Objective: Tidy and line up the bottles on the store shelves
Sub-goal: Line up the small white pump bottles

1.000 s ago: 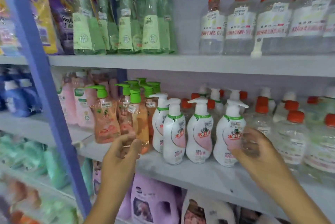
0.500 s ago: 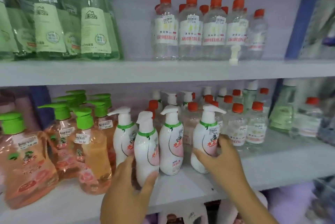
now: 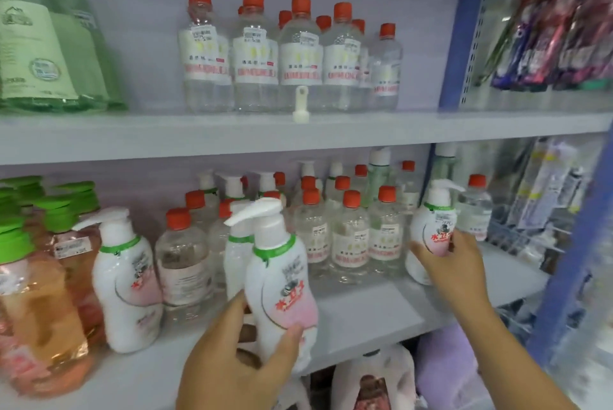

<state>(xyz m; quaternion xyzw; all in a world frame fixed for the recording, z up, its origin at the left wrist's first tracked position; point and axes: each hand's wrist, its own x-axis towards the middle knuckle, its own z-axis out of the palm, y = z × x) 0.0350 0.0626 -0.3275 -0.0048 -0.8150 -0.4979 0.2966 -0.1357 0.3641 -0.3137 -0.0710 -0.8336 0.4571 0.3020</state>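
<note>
My left hand [image 3: 238, 356] gripped one white pump bottle [image 3: 282, 290] at the middle shelf [image 3: 365, 316] front edge; right hand [image 3: 447, 263] gripped another [image 3: 431, 230] further right. Risk I judged: knocking the crowded red-capped bottles [image 3: 351, 237] over while shuffling.

Pump bottles [image 3: 280, 280]: white body, pink lower panel with red lettering, green neck band, white pump.
Clear bottles [image 3: 300, 54]: transparent, orange-red caps, white labels with red print.
Soap bottles [image 3: 39, 303]: peach-orange, bright green caps, white price stickers.
Tall bottles [image 3: 36, 44]: pale green, light green labels.
Shelf [image 3: 298, 136]: pale grey-lilac boards.
Upright [image 3: 459, 41]: blue.
Hanging packets [image 3: 557, 28]: purple, pink and dark blue.
</note>
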